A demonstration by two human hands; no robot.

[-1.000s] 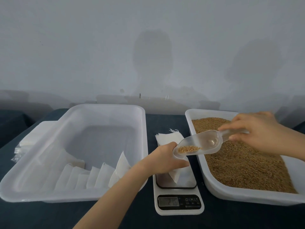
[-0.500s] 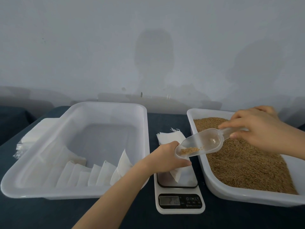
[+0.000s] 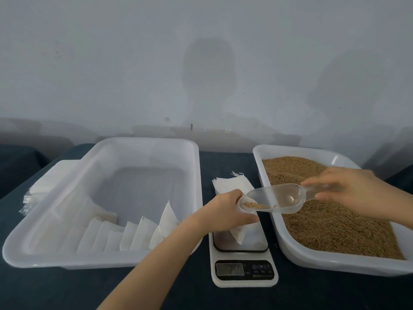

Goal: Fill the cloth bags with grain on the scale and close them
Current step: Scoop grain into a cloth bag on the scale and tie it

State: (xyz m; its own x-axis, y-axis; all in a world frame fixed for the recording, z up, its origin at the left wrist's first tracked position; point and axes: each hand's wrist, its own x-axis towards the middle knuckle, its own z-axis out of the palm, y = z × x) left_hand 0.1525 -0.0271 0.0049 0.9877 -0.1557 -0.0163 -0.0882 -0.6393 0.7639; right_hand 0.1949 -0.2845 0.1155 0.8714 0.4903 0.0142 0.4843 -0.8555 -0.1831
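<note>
- While holding the white cloth bag (image 3: 240, 233) on the platform of the scale (image 3: 244, 283), grips its top with the left hand (image 3: 225, 211), with fingers curled round the cloth.
- Pinches the handle of a clear plastic scoop (image 3: 277, 198) with the fingers of the right hand (image 3: 353, 189), above the left side of the white tray (image 3: 297, 253).
- Tilts the scoop down to the left, with its lip at the left hand, over the bag top; carries a small heap of grain (image 3: 254, 205) near the lip.
- Cannot read the digits on the lit display of the scale: too blurred.
- Has the white tray just beside the scale, on the right, filled with brown grain.
- Has on the left a bigger translucent tray (image 3: 143, 142), with a row of white bags (image 3: 125, 236) leaning along its near wall.
- Shows behind the scale a flat stack of empty bags (image 3: 232, 183) on the dark tabletop (image 3: 312, 291), and one more pile (image 3: 38, 186) left of the big tray, partly hidden by it.
</note>
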